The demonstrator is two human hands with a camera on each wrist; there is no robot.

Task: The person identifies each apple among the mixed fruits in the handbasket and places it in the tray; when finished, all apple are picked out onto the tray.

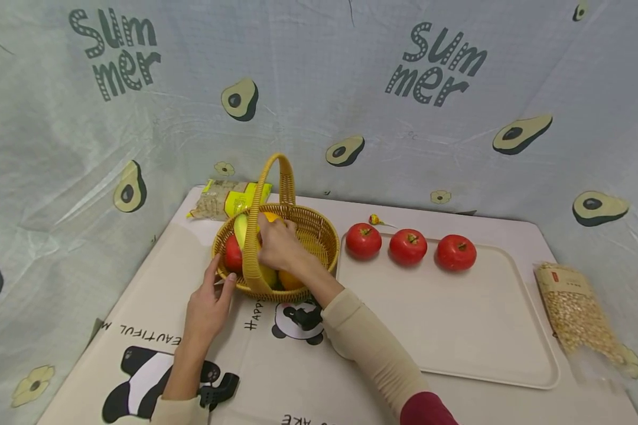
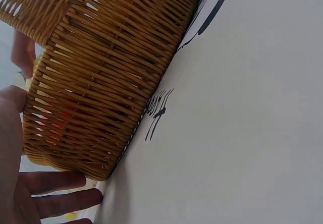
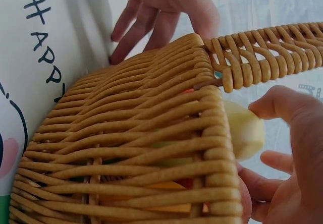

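A wicker basket with a tall arched handle holds fruit: a red one, an orange one and yellow-green ones. My right hand reaches into it beside the handle. In the right wrist view its thumb touches a pale yellow fruit above the rim, and its bent fingers lie near a pinkish fruit. Whether they grip either one is unclear. My left hand rests at the basket's left front side, thumb by the rim, with straight fingers along the wicker.
Right of the basket, a beige tray bears three tomatoes along its far edge. A lollipop lies behind the tray. One yellow-labelled bag sits behind the basket; a clear bag of pale grains lies at the far right.
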